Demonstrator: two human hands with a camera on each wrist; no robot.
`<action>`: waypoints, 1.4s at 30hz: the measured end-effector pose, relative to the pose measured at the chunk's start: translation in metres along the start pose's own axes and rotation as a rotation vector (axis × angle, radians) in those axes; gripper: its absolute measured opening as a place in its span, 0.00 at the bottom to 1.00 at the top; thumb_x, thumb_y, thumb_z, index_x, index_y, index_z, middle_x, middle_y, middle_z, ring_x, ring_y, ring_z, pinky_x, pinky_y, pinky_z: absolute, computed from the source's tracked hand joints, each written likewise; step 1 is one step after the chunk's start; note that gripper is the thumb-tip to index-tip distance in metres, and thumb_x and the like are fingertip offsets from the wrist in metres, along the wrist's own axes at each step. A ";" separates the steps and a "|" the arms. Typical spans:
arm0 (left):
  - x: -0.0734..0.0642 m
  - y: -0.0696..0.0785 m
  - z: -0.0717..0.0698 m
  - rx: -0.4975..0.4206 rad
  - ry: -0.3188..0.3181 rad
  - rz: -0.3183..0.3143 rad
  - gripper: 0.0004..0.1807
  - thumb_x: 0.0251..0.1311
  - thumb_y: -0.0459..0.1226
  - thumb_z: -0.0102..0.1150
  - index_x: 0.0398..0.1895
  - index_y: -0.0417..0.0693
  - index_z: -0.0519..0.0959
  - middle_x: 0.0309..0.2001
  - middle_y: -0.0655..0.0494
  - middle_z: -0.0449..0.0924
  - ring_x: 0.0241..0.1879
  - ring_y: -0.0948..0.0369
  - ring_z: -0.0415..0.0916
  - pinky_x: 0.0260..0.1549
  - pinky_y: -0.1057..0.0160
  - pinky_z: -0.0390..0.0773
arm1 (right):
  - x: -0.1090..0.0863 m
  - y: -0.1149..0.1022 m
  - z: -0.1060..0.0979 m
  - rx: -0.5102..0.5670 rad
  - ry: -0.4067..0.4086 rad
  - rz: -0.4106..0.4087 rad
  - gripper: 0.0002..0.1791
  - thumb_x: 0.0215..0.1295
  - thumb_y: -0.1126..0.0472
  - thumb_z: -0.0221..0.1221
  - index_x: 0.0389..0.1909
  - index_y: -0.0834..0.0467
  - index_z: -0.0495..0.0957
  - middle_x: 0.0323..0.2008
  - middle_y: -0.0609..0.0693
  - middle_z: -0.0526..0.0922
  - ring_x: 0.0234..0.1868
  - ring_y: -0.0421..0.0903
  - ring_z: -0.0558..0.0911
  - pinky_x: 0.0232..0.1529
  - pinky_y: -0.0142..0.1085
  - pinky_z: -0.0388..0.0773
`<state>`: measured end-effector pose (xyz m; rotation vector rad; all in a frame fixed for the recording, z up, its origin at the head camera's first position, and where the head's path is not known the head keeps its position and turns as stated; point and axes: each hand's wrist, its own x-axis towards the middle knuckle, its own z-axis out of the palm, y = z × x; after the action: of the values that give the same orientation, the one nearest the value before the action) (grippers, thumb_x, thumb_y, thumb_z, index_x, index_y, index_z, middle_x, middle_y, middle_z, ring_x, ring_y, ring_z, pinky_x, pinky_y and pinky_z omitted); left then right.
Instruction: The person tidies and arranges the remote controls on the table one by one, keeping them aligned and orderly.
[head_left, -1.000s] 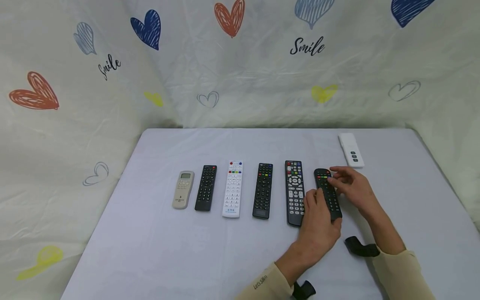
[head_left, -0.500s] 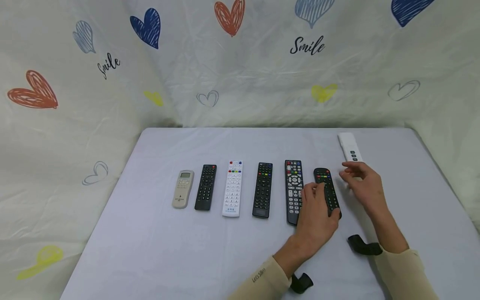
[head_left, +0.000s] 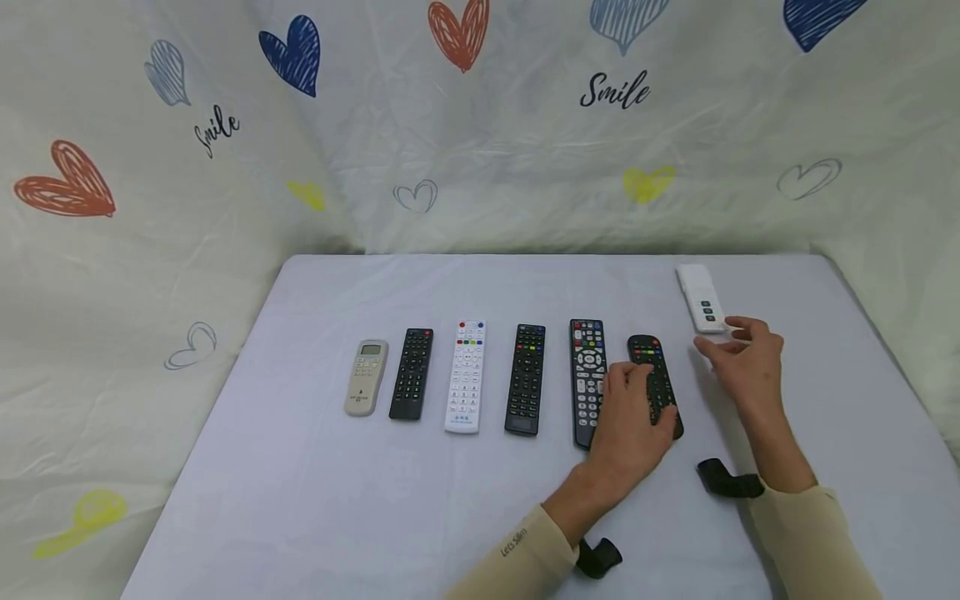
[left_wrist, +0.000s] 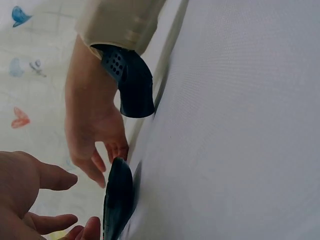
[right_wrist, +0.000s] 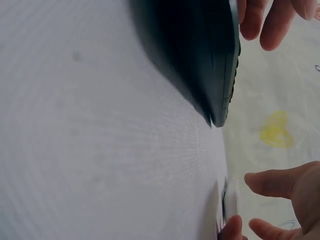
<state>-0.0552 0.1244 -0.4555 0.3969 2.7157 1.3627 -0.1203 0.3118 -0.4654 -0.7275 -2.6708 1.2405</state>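
My left hand (head_left: 626, 425) hovers over the rightmost black remote control (head_left: 658, 392), its fingers relaxed. In the left wrist view the left thumb (left_wrist: 57, 177) stands apart from that remote (left_wrist: 118, 195). At the near end of a white remote control (head_left: 702, 300) with a few dark buttons, my right hand (head_left: 752, 367) has its thumb and fingers parted. The right wrist view has the right thumb (right_wrist: 272, 183) away from the white remote (right_wrist: 231, 197), while a fingertip (right_wrist: 233, 226) overlaps its near end.
Left of the hands, in a loose row, lie a large black remote (head_left: 588, 375), another black one (head_left: 527, 379), a white one (head_left: 466, 379), a small black one (head_left: 412, 375) and a beige one with a display (head_left: 367, 379). The white table (head_left: 337, 517) meets a heart-patterned cloth (head_left: 495, 142) behind.
My right hand has left the black remote's top and moved right to the white remote's near end. My left hand has eased off the black remote, which stays about where it was.
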 end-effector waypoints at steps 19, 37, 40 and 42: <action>0.014 0.000 -0.010 -0.083 -0.003 0.000 0.24 0.73 0.40 0.60 0.70 0.48 0.73 0.65 0.53 0.69 0.64 0.65 0.70 0.67 0.65 0.74 | 0.019 -0.002 -0.002 -0.057 -0.116 -0.037 0.45 0.71 0.55 0.63 0.77 0.75 0.52 0.68 0.80 0.66 0.60 0.66 0.76 0.26 0.17 0.64; 0.035 -0.001 -0.015 -0.067 -0.003 0.043 0.24 0.74 0.39 0.58 0.70 0.46 0.73 0.65 0.50 0.70 0.64 0.63 0.71 0.65 0.66 0.75 | 0.033 -0.001 -0.003 -0.171 -0.117 -0.105 0.39 0.73 0.54 0.61 0.73 0.76 0.62 0.61 0.80 0.73 0.54 0.69 0.79 0.31 0.31 0.69; 0.039 -0.001 -0.017 -0.040 -0.003 0.036 0.24 0.74 0.40 0.58 0.70 0.46 0.72 0.66 0.50 0.69 0.65 0.63 0.71 0.66 0.66 0.75 | 0.033 -0.001 -0.003 -0.188 -0.116 -0.139 0.38 0.72 0.55 0.61 0.72 0.76 0.63 0.59 0.81 0.73 0.52 0.69 0.80 0.30 0.31 0.69; 0.042 -0.001 -0.019 -0.028 -0.007 0.035 0.24 0.74 0.40 0.58 0.71 0.46 0.72 0.67 0.50 0.69 0.66 0.62 0.71 0.67 0.66 0.74 | 0.032 -0.001 -0.002 -0.199 -0.120 -0.146 0.37 0.72 0.56 0.61 0.72 0.76 0.63 0.60 0.81 0.71 0.52 0.70 0.78 0.31 0.32 0.68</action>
<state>-0.0996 0.1201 -0.4429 0.4483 2.6935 1.4029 -0.1484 0.3276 -0.4665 -0.4825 -2.9151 1.0251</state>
